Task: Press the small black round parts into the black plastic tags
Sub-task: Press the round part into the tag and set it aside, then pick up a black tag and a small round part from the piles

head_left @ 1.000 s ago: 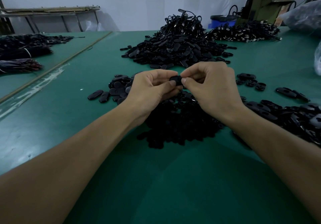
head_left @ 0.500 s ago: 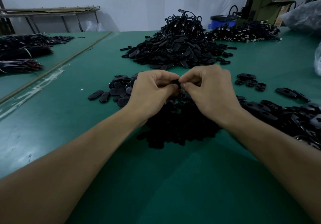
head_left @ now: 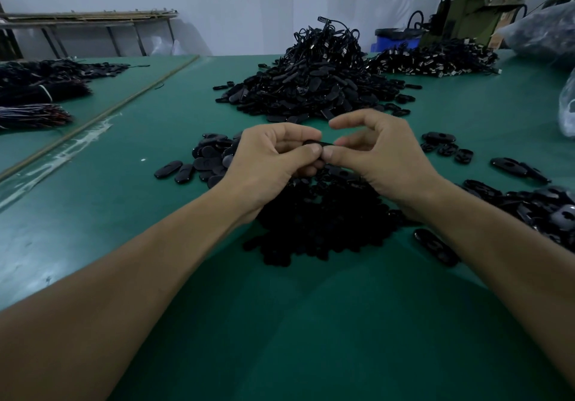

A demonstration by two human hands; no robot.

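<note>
My left hand (head_left: 273,158) and my right hand (head_left: 382,158) meet above the green table (head_left: 124,214), and both pinch one black plastic tag (head_left: 320,143) between thumbs and fingers. The right index finger is lifted off it and curls above. Whether a small round part sits in the tag is hidden by my fingers. Under my hands lies a dark heap of small black round parts (head_left: 317,223). Oval black tags (head_left: 199,164) lie in a loose group left of my left hand. More tags (head_left: 535,204) spread along the right.
A tall pile of black tags with cords (head_left: 311,86) rises behind my hands, with another pile (head_left: 435,61) at the far right. Bundles of cords (head_left: 34,96) lie on the left table. A green machine (head_left: 473,18) and a blue bin (head_left: 395,41) stand at the back.
My hands have shifted slightly away from me with the tag between them. The right index finger has lifted off the tag, and the tag's edge now shows between the fingertips.
</note>
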